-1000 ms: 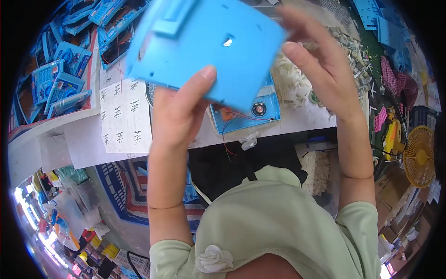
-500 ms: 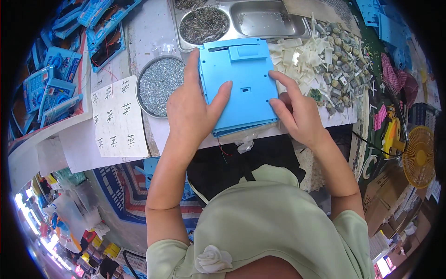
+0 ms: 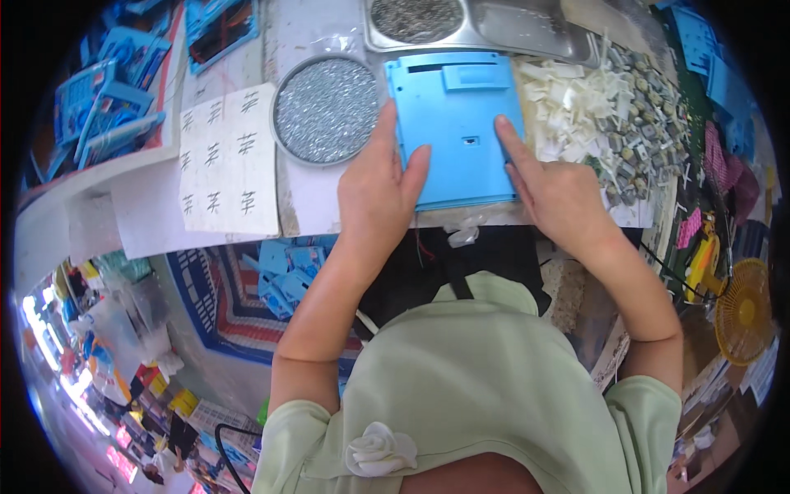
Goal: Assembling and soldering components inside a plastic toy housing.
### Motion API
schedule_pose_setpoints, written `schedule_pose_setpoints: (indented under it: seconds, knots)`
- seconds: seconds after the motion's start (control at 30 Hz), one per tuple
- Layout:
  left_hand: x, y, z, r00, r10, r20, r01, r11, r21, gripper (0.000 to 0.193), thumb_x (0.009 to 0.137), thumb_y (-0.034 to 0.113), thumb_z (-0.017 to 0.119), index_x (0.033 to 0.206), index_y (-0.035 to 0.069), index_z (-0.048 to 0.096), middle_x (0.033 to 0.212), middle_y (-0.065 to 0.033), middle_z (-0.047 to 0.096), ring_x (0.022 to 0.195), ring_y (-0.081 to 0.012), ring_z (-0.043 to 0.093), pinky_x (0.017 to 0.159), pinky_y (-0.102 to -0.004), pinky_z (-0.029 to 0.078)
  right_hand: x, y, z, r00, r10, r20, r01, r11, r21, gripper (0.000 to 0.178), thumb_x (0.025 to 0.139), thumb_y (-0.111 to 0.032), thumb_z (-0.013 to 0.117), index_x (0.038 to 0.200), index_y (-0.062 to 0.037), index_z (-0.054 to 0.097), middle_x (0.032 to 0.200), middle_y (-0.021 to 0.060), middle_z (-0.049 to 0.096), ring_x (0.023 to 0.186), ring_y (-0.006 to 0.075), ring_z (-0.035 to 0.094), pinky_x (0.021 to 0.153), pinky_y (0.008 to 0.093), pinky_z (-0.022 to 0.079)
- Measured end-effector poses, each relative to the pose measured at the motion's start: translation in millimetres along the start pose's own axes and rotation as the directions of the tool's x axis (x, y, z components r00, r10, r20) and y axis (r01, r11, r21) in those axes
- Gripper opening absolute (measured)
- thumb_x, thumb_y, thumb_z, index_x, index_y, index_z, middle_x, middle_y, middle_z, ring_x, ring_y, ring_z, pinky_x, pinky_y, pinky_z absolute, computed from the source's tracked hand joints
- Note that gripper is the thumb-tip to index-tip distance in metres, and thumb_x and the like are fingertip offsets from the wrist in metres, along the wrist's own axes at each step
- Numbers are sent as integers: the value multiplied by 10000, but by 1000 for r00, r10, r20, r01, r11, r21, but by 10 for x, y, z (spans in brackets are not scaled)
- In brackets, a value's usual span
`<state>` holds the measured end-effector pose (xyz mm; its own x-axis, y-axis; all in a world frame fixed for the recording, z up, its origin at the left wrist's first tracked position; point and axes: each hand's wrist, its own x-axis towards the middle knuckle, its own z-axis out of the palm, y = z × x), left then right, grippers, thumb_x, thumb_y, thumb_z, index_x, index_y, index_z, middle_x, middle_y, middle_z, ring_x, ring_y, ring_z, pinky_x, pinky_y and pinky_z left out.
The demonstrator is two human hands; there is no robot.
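Note:
A flat, square blue plastic casing (image 3: pixel 448 140) lies at the near edge of the worktable, with a raised rectangular cover near its far edge and a small slot towards its middle. My left hand (image 3: pixel 378 189) grips its left edge, the forefinger along the side and the thumb on top. On the right side, my right hand (image 3: pixel 568 198) holds the other edge, its forefinger resting on the casing's face; its remaining fingers are partly hidden. Thin wires (image 3: pixel 424 247) hang below the near edge. Just left of the casing stands a round dish of small silvery screws (image 3: pixel 325 109).
White plastic pieces (image 3: pixel 559 99) and small motor-like parts (image 3: pixel 646 123) are heaped to the right. Behind is a metal tray (image 3: pixel 494 37) with more small parts. Blue toy units (image 3: pixel 111 90) pile up at far left, beside a handwritten sheet (image 3: pixel 230 165). A basket (image 3: pixel 218 329) stands below.
The view has shifted, so the table's contents appear further right and higher. My right thumb has slid off the casing's face towards its right edge; both hands stay on the casing.

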<state>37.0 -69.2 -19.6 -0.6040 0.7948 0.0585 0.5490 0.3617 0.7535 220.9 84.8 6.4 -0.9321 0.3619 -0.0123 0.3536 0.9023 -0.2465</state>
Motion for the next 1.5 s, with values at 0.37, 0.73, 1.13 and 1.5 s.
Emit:
schedule_pose_setpoints:
  seconds: [0.37,0.73,1.13,1.5]
  knots:
    - [403,-685,-832,969,230,-86,-167,874,456,160,755,167,820,878,106,738,812,-74,646,794,-269,623,735,-414,473,798,-184,-765,886,-344,312,422,877,-229,237,831,-169,682,1016,-21,699,693,121,650,652,308,647,596,422,522]
    - [467,-777,-743,958,192,-213,-114,937,330,172,852,193,737,770,66,655,769,-88,620,771,-305,618,718,-457,439,2136,-747,267,821,-570,30,564,803,-190,96,826,-164,699,821,-70,716,881,54,703,1000,252,616,879,417,495]
    - [502,-304,-477,974,214,-81,-213,977,20,255,968,181,604,791,2,566,774,-177,573,751,-384,565,684,-482,430,1344,443,-412,996,81,-31,-43,772,634,163,944,-133,683,995,20,706,933,13,719,887,78,627,801,253,499]
    - [825,-113,-327,926,367,89,-376,877,299,187,916,187,642,841,19,607,826,-146,627,800,-360,620,721,-469,505,1138,669,-276,985,174,5,-133,736,664,190,861,-166,749,917,15,747,809,43,710,765,102,635,732,265,508]
